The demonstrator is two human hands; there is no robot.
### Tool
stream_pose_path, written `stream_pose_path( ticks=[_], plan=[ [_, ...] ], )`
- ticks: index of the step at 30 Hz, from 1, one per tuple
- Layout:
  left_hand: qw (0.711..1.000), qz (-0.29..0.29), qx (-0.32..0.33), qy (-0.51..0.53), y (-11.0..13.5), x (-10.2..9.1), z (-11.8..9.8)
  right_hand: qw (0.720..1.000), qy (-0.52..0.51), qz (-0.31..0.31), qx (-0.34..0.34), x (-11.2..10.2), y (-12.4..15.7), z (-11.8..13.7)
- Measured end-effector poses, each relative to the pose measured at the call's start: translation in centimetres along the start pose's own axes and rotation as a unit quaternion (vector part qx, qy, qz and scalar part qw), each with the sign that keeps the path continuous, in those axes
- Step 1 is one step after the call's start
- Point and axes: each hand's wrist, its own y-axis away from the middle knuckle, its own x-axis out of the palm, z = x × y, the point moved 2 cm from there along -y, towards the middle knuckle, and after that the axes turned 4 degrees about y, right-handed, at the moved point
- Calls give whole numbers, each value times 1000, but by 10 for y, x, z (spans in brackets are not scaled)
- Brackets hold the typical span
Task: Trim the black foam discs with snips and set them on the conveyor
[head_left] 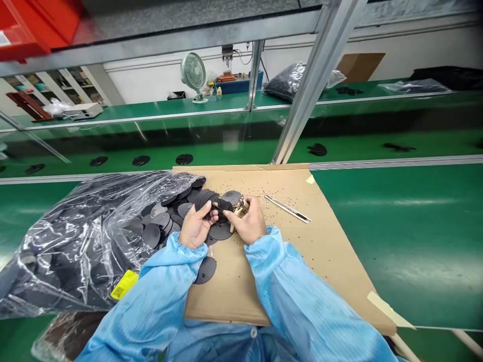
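Note:
My left hand is closed round a few thin black discs, fanned out and held on edge between thumb and fingers. My right hand is close beside it, fingers curled and thumb pointing at the discs. A cream-coloured piece with dark specks shows at its fingers; its kind is too hidden to tell. Loose black discs lie heaped under and left of my hands, spilling from a clear plastic bag. A single disc lies below my left wrist.
Cardboard covers the bench under my hands, strewn with tiny dark crumbs. A snap-off knife lies to the right. Beyond stand a metal post and a green belt carrying small disc piles. A red bin sits overhead left.

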Motion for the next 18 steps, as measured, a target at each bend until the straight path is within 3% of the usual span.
stream_pose_path(
  ticks=[7, 10, 18],
  plan=[
    [993, -74, -57, 75, 0, 2, -7, 986, 39, 44, -159, 0, 8, 12],
    [990, -75, -70, 93, 1, 3, -9, 972, 71, 53, -216, -1, 11, 16],
    [988, -68, -96, 96, 2, 3, -7, 953, 114, 46, -277, 0, 12, 18]
  ],
)
